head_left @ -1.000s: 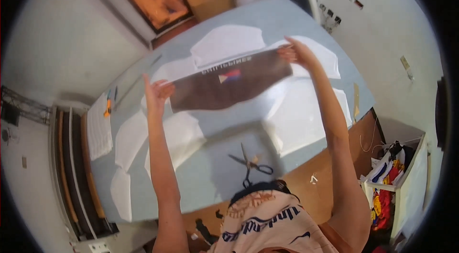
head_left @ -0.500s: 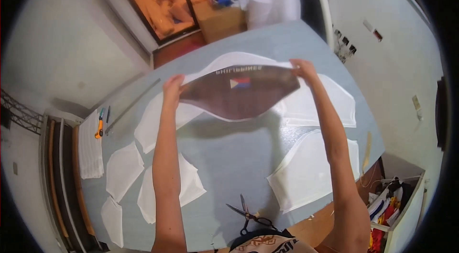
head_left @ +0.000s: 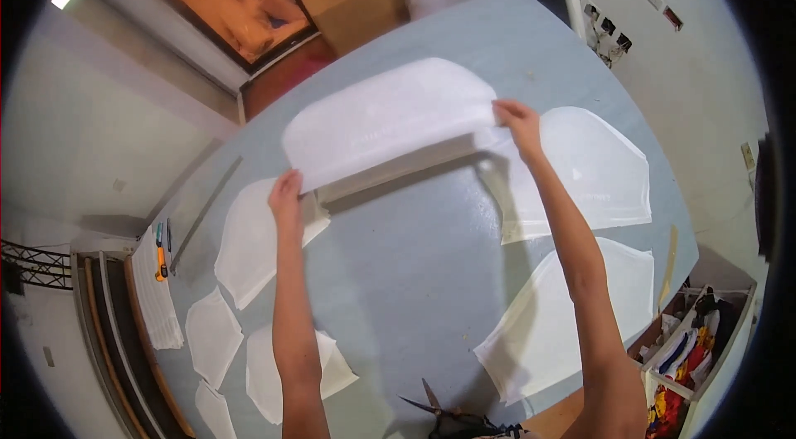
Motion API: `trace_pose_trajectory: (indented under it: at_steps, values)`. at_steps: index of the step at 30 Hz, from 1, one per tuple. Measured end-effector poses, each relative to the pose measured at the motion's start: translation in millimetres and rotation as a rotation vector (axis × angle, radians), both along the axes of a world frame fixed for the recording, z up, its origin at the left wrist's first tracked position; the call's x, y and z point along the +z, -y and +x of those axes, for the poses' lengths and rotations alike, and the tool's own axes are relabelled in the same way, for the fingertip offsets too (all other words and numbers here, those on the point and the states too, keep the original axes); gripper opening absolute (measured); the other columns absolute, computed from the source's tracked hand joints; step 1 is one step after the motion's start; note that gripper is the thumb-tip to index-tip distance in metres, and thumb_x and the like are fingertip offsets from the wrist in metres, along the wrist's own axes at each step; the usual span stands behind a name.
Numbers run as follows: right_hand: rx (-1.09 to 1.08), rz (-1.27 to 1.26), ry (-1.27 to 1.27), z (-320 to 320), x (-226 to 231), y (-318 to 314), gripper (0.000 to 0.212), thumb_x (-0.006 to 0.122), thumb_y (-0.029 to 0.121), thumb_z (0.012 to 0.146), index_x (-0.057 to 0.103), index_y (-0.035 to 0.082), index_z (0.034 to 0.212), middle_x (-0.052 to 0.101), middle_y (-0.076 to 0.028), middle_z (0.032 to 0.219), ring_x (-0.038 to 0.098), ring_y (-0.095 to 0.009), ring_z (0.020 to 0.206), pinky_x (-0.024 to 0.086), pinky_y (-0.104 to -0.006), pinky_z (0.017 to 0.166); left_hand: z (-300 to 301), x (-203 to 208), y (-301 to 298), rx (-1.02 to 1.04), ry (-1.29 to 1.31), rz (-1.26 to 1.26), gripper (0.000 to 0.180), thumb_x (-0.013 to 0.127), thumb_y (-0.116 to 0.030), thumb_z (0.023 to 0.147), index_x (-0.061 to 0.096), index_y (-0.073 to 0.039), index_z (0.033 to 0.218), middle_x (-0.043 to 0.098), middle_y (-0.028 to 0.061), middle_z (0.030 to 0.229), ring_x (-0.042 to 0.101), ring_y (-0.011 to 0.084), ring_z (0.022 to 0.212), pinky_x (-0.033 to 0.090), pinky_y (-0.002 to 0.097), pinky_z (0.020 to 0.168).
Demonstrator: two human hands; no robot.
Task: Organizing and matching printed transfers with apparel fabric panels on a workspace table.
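Observation:
Both hands pinch the near edge of a large white rounded fabric panel [head_left: 385,120] on the far half of the table. My left hand [head_left: 286,190] is closed on its near left corner, my right hand [head_left: 518,120] on its right corner. The white side faces up, with faint lettering showing through; its near edge is lifted, casting a shadow beneath. Beside my left forearm lie several white cut pieces, among them a curved piece [head_left: 249,240]. Right of my right forearm are two larger white panels, the farther one [head_left: 593,161] and the nearer one [head_left: 613,290].
Dark-handled scissors [head_left: 448,416] lie spread at the near table edge. On the left are a folded white stack [head_left: 157,310], an orange utility knife [head_left: 161,263] and a long thin ruler [head_left: 205,211]. An open drawer [head_left: 692,339] of coloured cloth stands at right; a cardboard box [head_left: 356,12] stands behind.
The raised panel showed a dark printed face with a small flag; now its white face is up and its far part rests on the table. Both hands have lowered with its near edge.

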State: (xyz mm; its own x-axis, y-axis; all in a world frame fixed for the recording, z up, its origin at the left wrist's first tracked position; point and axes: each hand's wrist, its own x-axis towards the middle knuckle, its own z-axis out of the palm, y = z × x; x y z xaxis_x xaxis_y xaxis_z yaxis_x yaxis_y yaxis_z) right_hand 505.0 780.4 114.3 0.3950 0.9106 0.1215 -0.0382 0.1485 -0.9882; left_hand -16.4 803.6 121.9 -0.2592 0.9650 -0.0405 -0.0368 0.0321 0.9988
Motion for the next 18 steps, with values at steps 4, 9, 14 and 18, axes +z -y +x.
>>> trace_pose_trajectory:
  at_steps: [4, 9, 14, 18]
  values:
    - [-0.071, -0.169, 0.134, 4, -79, -14, 0.022, 0.069, 0.014, 0.087, 0.075, 0.000, 0.103, 0.073, -0.005, 0.085, 0.065, -0.012, 0.072, 0.052, -0.0266, 0.066, 28, -74, -26, -0.019, -0.056, -0.175, 0.024, 0.070, -0.013, 0.089, 0.071, -0.005, 0.111, 0.069, 0.0001, 0.096, 0.061, 0.0090, 0.082, 0.048, 0.0256, 0.063]
    - [-0.133, -0.355, 0.779, -13, -106, -36, 0.021, 0.065, 0.018, 0.086, 0.077, 0.009, 0.100, 0.074, -0.015, 0.084, 0.070, -0.026, 0.072, 0.056, -0.0376, 0.071, 24, -122, -50, 0.071, -0.466, -0.075, 0.019, 0.070, -0.012, 0.087, 0.074, -0.003, 0.102, 0.071, 0.0067, 0.081, 0.064, 0.0152, 0.071, 0.050, 0.0302, 0.064]
    - [-0.094, -0.364, 1.151, -19, -87, -19, 0.024, 0.068, 0.027, 0.083, 0.077, 0.014, 0.102, 0.066, -0.023, 0.117, 0.061, -0.037, 0.112, 0.050, -0.0457, 0.093, 36, -108, -25, -0.152, -1.306, -0.054, 0.040, 0.069, -0.019, 0.087, 0.066, -0.010, 0.125, 0.061, 0.0177, 0.117, 0.058, 0.0355, 0.107, 0.048, 0.0439, 0.091]
    - [-0.132, -0.149, 1.156, -38, -64, 22, 0.039, 0.072, 0.029, 0.084, 0.068, 0.012, 0.119, 0.048, -0.026, 0.141, 0.045, -0.044, 0.129, 0.040, -0.0511, 0.106, 41, -75, 23, -0.104, -1.331, 0.188, 0.049, 0.071, -0.022, 0.087, 0.060, -0.013, 0.134, 0.048, 0.0196, 0.129, 0.048, 0.0368, 0.118, 0.045, 0.0452, 0.097]
